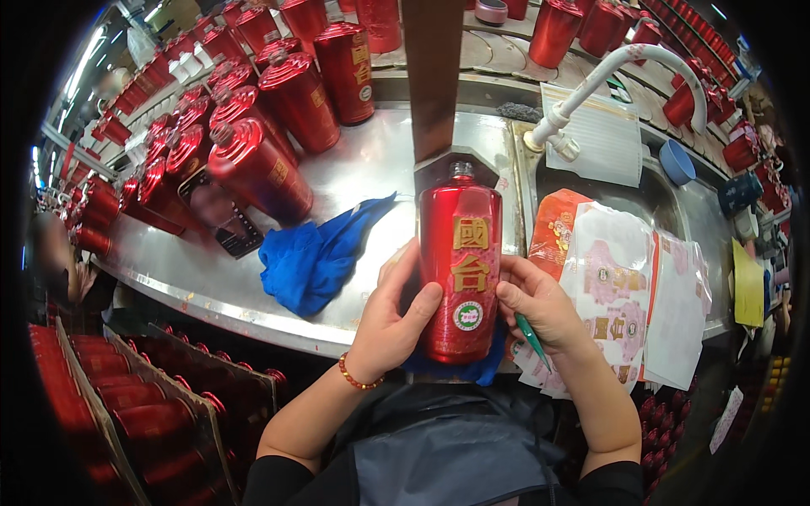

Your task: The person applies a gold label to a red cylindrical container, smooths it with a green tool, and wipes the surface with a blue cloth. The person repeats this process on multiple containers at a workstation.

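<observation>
Upright between my two hands is a red bottle (439, 325) with gold characters, a round green-and-white sticker and an uncapped neck. My left hand (401, 312) wraps its left side, thumb on the front. My right hand (540, 304) holds the right side, and a green pointed tool, perhaps tweezers (531, 341), sticks down from the same fingers. Beneath the bottle a blue cloth partly shows. Close to my right hand lie sheets of stickers (609, 287), some printed in gold and pink. A crumpled blue cloth (308, 266) rests on the metal table to the left.
Many red bottles (308, 101) crowd the table's left and back. A phone (221, 215) leans among them. On the right are a sink with a white curved faucet (607, 67) and a blue cup (677, 160). A brown post (433, 76) rises behind the held bottle. Crates of red bottles (143, 413) stand lower left.
</observation>
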